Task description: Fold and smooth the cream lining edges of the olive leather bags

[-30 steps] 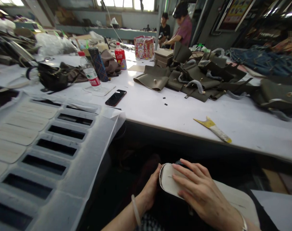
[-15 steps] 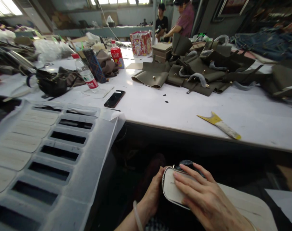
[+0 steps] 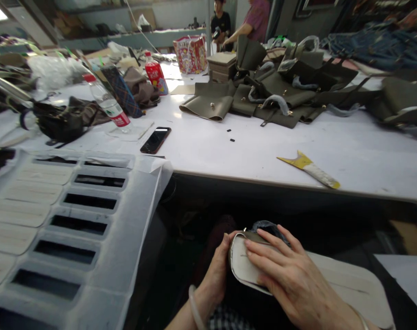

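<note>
Steadying bag [image 3: 243, 263] with both hands [image 3: 291, 272], inside hidden.

The phone [image 3: 156, 140] lies on the table [image 3: 253, 160], right of the bottle [image 3: 108, 107].

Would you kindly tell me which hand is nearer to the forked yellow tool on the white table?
Right. The right hand lies across the pale panel, below the forked yellow tool in view; the left hand grips the rounded end, farther left.

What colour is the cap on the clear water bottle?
The bottle cap is red, seen in the head view.
</note>
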A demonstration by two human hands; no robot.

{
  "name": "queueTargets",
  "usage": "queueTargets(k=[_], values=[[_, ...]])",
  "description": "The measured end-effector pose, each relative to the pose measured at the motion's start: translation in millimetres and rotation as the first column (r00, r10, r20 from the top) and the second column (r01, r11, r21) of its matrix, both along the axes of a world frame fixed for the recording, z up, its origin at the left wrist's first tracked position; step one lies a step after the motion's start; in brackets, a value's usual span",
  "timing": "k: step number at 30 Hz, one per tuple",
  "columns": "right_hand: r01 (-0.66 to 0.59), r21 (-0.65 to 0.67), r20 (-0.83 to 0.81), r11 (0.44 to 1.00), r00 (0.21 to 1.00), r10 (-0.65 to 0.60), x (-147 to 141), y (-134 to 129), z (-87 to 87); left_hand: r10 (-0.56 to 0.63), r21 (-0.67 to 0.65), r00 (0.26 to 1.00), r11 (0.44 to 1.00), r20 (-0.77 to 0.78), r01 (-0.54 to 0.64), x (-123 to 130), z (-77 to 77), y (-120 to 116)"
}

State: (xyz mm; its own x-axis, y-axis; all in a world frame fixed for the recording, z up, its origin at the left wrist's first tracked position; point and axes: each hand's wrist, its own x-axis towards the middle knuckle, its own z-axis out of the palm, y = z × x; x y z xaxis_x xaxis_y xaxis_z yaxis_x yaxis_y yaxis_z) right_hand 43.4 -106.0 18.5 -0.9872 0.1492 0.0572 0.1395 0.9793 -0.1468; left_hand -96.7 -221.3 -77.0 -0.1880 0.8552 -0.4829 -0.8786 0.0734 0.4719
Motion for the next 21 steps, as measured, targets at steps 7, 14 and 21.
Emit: queueTargets(k=[7, 14, 21], values=[[-0.003, -0.016, -0.045, 1.000, 0.999, 0.003, -2, -1, -0.7, -0.091, 0.120, 0.995, 0.988, -0.032, 0.094, -9, 1.9, -4], [0.004, -0.039, -0.074, 0.999, 0.997, -0.007, -2, -2, 0.5, -0.140, 0.130, 0.990, 0.981, -0.031, 0.143, -14, 14.2, -5], [0.089, -0.186, -0.193, 0.979, 0.973, -0.125, -4, -9, -0.1, -0.203, 0.089, 0.979, 0.975, -0.013, 0.203, -21, 20.4, -5]])
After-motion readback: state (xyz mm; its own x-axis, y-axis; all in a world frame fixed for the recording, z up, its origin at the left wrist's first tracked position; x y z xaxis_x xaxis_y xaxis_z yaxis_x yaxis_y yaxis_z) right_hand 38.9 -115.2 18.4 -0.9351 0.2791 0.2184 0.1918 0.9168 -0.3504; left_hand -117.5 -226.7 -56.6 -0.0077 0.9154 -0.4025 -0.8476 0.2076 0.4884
